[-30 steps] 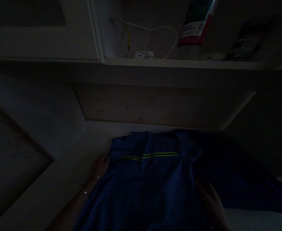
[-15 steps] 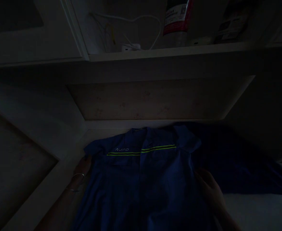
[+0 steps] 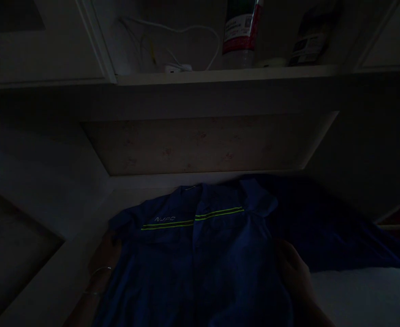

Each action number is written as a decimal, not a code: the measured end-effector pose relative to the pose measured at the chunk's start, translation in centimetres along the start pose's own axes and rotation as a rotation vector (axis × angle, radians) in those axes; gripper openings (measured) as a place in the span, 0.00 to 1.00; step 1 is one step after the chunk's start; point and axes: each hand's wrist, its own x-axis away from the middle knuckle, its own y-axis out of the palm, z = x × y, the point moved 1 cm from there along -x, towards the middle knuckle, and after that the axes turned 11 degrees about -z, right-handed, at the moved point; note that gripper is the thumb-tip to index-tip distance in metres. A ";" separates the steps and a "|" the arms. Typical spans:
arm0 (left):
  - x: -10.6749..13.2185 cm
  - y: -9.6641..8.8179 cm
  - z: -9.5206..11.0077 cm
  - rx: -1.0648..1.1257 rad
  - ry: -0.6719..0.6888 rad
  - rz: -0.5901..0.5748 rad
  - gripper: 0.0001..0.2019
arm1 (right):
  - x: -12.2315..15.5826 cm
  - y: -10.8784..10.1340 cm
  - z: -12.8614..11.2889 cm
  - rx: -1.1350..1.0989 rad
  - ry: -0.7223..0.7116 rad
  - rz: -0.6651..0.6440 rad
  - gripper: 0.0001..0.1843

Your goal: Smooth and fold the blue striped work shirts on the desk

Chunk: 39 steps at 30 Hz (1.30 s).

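Observation:
A dark blue work shirt with two bright yellow-green chest stripes and small white lettering lies spread on a pale surface in very dim light. My left hand, with bangles on the wrist, rests at the shirt's left shoulder edge; its fingers are tucked at the cloth. My right hand lies on the shirt's right side, its fingers bent on the fabric. Whether either hand pinches the cloth is too dark to make out.
A pale wooden headboard panel stands behind the shirt. A shelf above it carries a white cable with a plug, a bottle with a red and white label and a dark packet. A wooden frame edge runs along the left.
The shirt's left shoulder has been drawn out leftward, uncovering the white lettering. My left hand has moved left and nearer to me along that edge. The camera has tilted a little.

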 end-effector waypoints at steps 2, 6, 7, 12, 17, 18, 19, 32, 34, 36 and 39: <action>-0.4 0.1 -0.1 -0.010 0.016 -0.005 0.22 | -0.2 0.0 0.3 -0.015 -0.006 0.002 0.32; -0.8 0.2 -0.1 -0.025 0.023 -0.023 0.22 | -0.5 0.0 0.7 -0.028 -0.013 -0.006 0.33; -0.7 0.2 -0.1 -0.029 0.017 -0.025 0.22 | -0.5 0.0 0.7 -0.023 -0.003 -0.008 0.33; -0.3 0.1 0.3 -0.040 -0.017 -0.028 0.21 | -0.7 0.2 0.9 -0.003 0.026 -0.033 0.33; 0.0 0.2 0.4 -0.036 -0.048 -0.019 0.23 | -0.5 0.3 0.8 -0.037 0.032 -0.047 0.33; 0.0 0.1 0.4 -0.032 -0.041 -0.020 0.23 | -0.4 0.3 0.7 -0.040 0.032 -0.049 0.33; 0.1 0.1 0.5 -0.029 -0.036 -0.021 0.22 | -0.3 0.2 0.6 -0.043 0.031 -0.055 0.33; 0.6 -0.2 1.2 -0.054 -0.047 0.023 0.20 | 0.1 0.2 -0.4 -0.071 0.046 -0.066 0.36; 0.5 0.0 1.0 -0.059 -0.035 0.027 0.19 | -0.2 0.3 0.1 -0.060 0.044 -0.063 0.35; 0.3 0.1 0.8 -0.066 -0.032 0.026 0.19 | -0.4 0.3 0.5 -0.030 0.042 -0.057 0.34; 0.1 0.2 0.7 -0.071 -0.035 0.020 0.19 | -0.6 0.3 0.9 -0.028 0.035 -0.063 0.33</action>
